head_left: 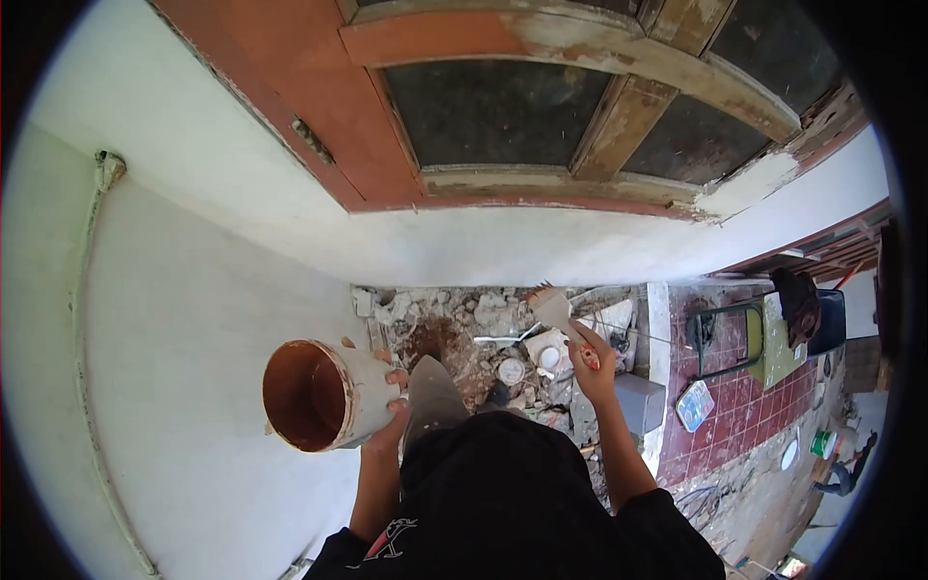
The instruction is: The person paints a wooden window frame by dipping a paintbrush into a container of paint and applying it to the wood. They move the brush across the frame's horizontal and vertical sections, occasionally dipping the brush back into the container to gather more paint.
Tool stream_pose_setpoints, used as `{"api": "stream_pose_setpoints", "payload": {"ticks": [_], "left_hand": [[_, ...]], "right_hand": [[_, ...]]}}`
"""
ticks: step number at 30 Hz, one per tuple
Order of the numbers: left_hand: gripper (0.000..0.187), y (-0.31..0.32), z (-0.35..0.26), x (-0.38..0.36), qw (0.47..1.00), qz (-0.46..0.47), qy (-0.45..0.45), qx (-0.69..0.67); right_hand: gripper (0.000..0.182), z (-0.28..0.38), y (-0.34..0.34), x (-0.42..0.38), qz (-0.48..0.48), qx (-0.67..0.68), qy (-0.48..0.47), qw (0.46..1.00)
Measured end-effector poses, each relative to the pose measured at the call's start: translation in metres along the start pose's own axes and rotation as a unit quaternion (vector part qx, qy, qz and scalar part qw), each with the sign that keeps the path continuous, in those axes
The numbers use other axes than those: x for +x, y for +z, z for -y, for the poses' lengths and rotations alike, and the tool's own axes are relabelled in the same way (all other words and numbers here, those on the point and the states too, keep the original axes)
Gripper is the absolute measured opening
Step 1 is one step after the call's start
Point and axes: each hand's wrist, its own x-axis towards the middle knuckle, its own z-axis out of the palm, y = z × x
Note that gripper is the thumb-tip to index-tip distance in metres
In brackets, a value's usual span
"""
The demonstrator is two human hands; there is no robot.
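Left hand (389, 391)'s wrapped round a paint-crusted bucket (333, 396). Right hand (592, 362)'s closed on a brush (556, 314), bristles up.

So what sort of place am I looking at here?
Probably a house exterior under renovation: rubble covers the ground by the wall, the window frame has patches of bare wood, and the hands hold a stained bucket and a brush.

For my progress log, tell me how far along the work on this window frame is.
Partway, if coating is the aim. Looks done: the solid reddish-orange left side of the window frame. In hand: the left hand holds a stained bucket, the right hand a wide brush, its bristles off the frame. Apparently left: the bare brown crossbar and the flaking lower-right corner.
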Motion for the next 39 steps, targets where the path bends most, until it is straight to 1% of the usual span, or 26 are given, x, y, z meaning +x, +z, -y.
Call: {"api": "stream_pose_setpoints", "payload": {"ticks": [1, 2, 4, 5, 7, 8, 10, 12, 14, 16, 18, 20, 22, 24, 25, 26, 27, 28, 29, 30, 32, 34, 37, 39], "left_hand": [[0.065, -0.003, -0.003, -0.002, 1.0, 0.005, 0.002, -0.008], [0.065, -0.004, -0.006, -0.003, 1.0, 0.015, 0.001, -0.009], [0.065, -0.004, -0.011, -0.002, 1.0, 0.01, 0.007, -0.014], [0.065, 0.001, -0.012, 0.001, 1.0, 0.014, 0.002, -0.008], [0.065, 0.002, -0.02, 0.003, 1.0, 0.015, 0.0, -0.006], [0.065, 0.003, -0.025, 0.005, 1.0, 0.007, 0.001, -0.004], [0.065, 0.016, -0.03, 0.013, 1.0, 0.015, -0.005, 0.001], [0.054, 0.024, -0.041, 0.017, 1.0, -0.014, -0.016, 0.012], [0.055, 0.026, -0.057, 0.021, 1.0, -0.011, -0.022, 0.019], [0.068, 0.027, -0.073, 0.027, 0.999, 0.023, -0.021, 0.041], [0.069, 0.033, -0.088, 0.032, 0.999, 0.013, -0.031, 0.034], [0.069, 0.041, -0.102, 0.037, 0.999, -0.013, -0.028, 0.043], [0.069, 0.046, -0.117, 0.046, 0.998, -0.011, -0.042, 0.052], [0.068, 0.053, -0.13, 0.054, 0.996, -0.008, -0.06, 0.062], [0.068, 0.058, -0.135, 0.059, 0.996, -0.013, -0.073, 0.056], [0.067, 0.061, -0.14, 0.065, 0.995, -0.017, -0.086, 0.049], [0.067, 0.064, -0.144, 0.071, 0.994, -0.019, -0.097, 0.047], [0.069, 0.065, -0.149, 0.077, 0.993, -0.042, -0.105, 0.03], [0.07, 0.068, -0.152, 0.082, 0.991, -0.065, -0.112, 0.013], [0.07, 0.07, -0.153, 0.088, 0.991, -0.065, -0.12, 0.011], [0.066, 0.074, -0.155, 0.101, 0.984, -0.069, -0.162, -0.008], [0.064, 0.079, -0.152, 0.115, 0.98, -0.066, -0.189, -0.018], [0.06, 0.077, -0.155, 0.119, 0.971, -0.069, -0.226, -0.031], [0.059, 0.077, -0.156, 0.119, 0.967, -0.072, -0.24, -0.036]], "right_hand": [[0.038, 0.042, 0.006, 0.012, 0.001, -0.018, -0.056, 0.998], [0.038, 0.07, 0.01, 0.022, -0.002, -0.042, -0.13, 0.991], [0.04, 0.139, 0.019, 0.039, -0.058, -0.062, -0.256, 0.963], [0.04, 0.164, 0.022, 0.047, -0.061, -0.063, -0.264, 0.961], [0.042, 0.205, 0.031, 0.059, -0.153, 0.011, -0.322, 0.934], [0.042, 0.22, 0.038, 0.069, -0.158, 0.012, -0.326, 0.932], [0.045, 0.244, 0.05, 0.087, -0.22, 0.134, -0.335, 0.906], [0.042, 0.255, 0.062, 0.103, -0.235, 0.13, -0.331, 0.905], [0.04, 0.263, 0.079, 0.119, -0.306, 0.029, -0.377, 0.874], [0.037, 0.274, 0.101, 0.117, -0.316, 0.03, -0.36, 0.877], [0.037, 0.286, 0.13, 0.117, -0.291, 0.03, -0.385, 0.875], [0.038, 0.302, 0.154, 0.119, -0.278, 0.026, -0.384, 0.88], [0.041, 0.315, 0.173, 0.119, -0.249, 0.051, -0.383, 0.888], [0.043, 0.333, 0.18, 0.113, -0.184, 0.092, -0.366, 0.908], [0.036, 0.34, 0.183, 0.107, -0.173, 0.104, -0.348, 0.915], [0.036, 0.343, 0.184, 0.105, -0.184, 0.099, -0.345, 0.915], [0.034, 0.345, 0.184, 0.102, -0.155, 0.133, -0.323, 0.924], [0.032, 0.346, 0.185, 0.1, -0.123, 0.167, -0.3, 0.931], [0.023, 0.343, 0.187, 0.099, -0.124, 0.224, -0.261, 0.931], [0.023, 0.338, 0.186, 0.102, -0.131, 0.22, -0.261, 0.931], [0.02, 0.322, 0.175, 0.104, -0.194, 0.173, -0.253, 0.932], [0.026, 0.31, 0.157, 0.103, -0.237, 0.167, -0.233, 0.928], [0.027, 0.308, 0.144, 0.101, -0.348, 0.146, -0.261, 0.889], [0.027, 0.313, 0.148, 0.098, -0.359, 0.135, -0.267, 0.884]]}}
